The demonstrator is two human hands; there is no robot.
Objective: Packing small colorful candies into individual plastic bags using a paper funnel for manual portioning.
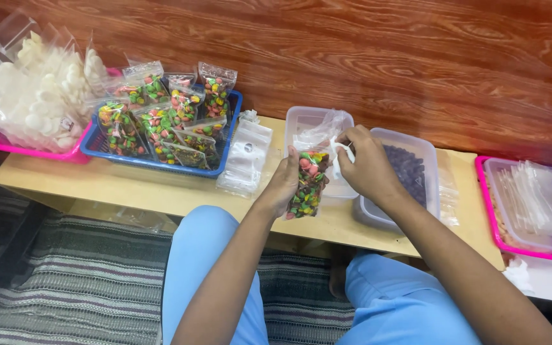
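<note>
Nearest us: our knees in light blue trousers point(206, 255) over a striped rug point(65, 287), forearms coming up from the bottom edge. Left hand point(282, 182) wrapped round a small clear bag of coloured candies point(308, 185), held upright over the near edge of the low wooden table point(148, 185). Right hand point(365, 166) just beside it at the bag's mouth, fingers pinched on a small white scoop point(338, 160); hands nearly touching. Behind the bag, a clear plastic tub point(301, 118), mostly blocked by bag and hands, contents unreadable. Right of that, a second clear tub of dark pieces point(410, 169), partly covered by our right wrist. Left of the hands, a stack of empty clear bags point(244, 160). Further left, a blue tray point(161, 167) packed with filled candy bags point(154, 121), then a pink tray point(7, 145) heaped with bags of white pieces point(33, 96), cut off at the frame edge. Far right, a pink tray point(490, 211) holding a clear tub of empty bags point(538, 198), partly out of frame. Behind it all, a wood-grain wall point(384, 57).
</note>
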